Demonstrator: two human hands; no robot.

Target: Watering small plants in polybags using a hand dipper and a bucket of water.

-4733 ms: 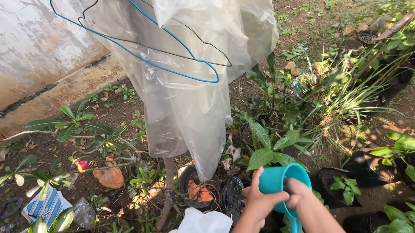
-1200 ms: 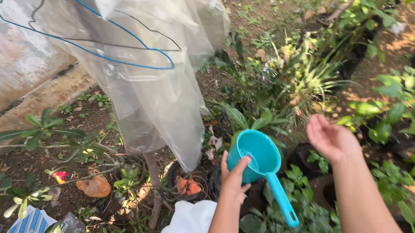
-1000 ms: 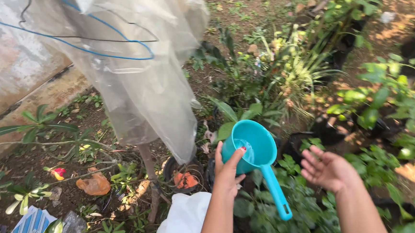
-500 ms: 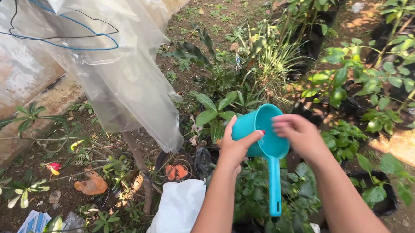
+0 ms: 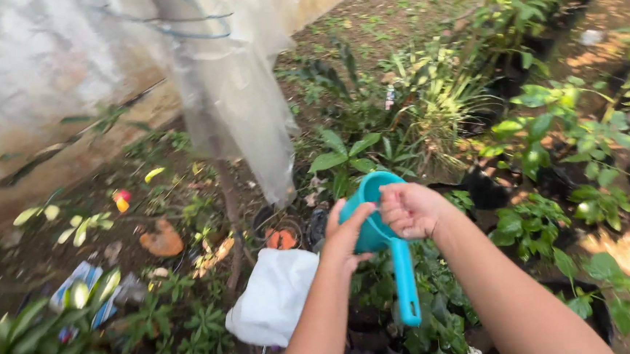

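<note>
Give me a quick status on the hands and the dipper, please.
Left hand cups teal water dipper bowl. Right hand curled at its rim. Clear plastic sheet hangs just left; potted plants below.

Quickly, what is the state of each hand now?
Left hand: closed on the bowl of the teal water dipper.
Right hand: fingers curled at the dipper's rim; whether it grips anything cannot be told.

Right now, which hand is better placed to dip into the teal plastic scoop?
Right. The right hand sits curled at the rim of the teal plastic scoop, while the left hand is cupped around the bowl, supporting it.
</note>
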